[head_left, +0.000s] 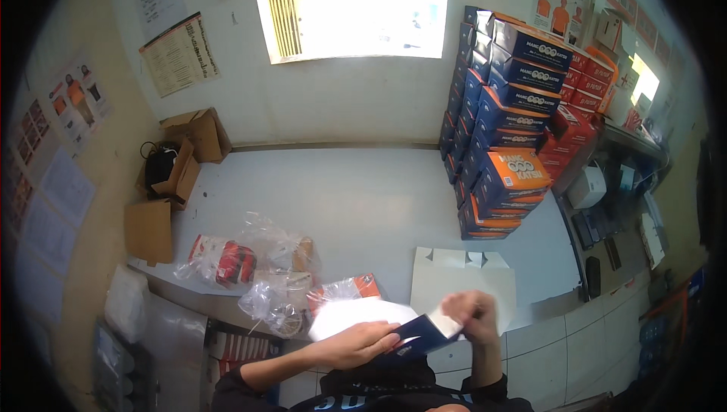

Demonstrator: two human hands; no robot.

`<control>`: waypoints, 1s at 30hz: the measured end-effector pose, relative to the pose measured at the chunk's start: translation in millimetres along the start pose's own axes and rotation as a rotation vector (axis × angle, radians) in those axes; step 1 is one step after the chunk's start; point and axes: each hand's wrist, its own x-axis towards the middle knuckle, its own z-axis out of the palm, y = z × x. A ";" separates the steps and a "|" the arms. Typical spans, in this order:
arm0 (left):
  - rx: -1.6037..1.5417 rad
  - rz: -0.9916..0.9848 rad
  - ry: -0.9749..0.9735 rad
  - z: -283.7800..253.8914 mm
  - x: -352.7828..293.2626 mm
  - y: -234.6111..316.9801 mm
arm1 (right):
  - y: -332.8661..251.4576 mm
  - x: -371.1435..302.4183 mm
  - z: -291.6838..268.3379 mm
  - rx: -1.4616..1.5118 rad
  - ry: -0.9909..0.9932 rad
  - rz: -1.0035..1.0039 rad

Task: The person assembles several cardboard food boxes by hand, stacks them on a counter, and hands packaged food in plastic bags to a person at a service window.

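Note:
A partly folded carton [424, 338], dark blue outside and white inside, is held in front of my body. My left hand [367, 342] grips its left part, with the fingers over the upper edge. A broad white panel [356, 319] spreads out behind that hand; its edges are washed out by glare. At the carton's right end is my right hand [475, 315], slightly blurred, with its fingers curled at the white flap. Just beyond, a flat pale carton blank [462, 279] with cut tabs lies on the table's near edge.
Blue and orange boxes [522, 120] stand in tall stacks on the table [341, 192], with red boxes [583, 82] behind. Plastic-wrapped packs [227, 260] lie at the near left. Open brown cardboard boxes [182, 173] sit at the far left. A counter with devices [598, 223] borders the right.

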 end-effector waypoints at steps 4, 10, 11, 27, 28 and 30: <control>-0.470 -0.003 -0.189 9.6 1.9 -12.9 | -41.3 31.8 17.9 -0.361 -0.182 -0.122; -0.450 -0.033 0.122 0.8 22.7 11.4 | -51.8 62.2 21.2 -0.984 -0.322 -0.146; -0.401 0.013 0.222 1.2 24.5 17.2 | -54.5 65.0 20.7 -0.952 -0.292 -0.251; -0.076 0.133 1.083 21.2 48.0 11.0 | -19.3 25.7 74.9 -1.055 0.476 -0.055; -0.202 0.025 0.959 20.7 39.7 13.6 | -23.2 20.2 72.7 -1.028 0.403 0.014; -0.093 0.018 0.806 28.1 31.2 10.2 | -26.8 14.1 67.8 -0.981 0.405 0.125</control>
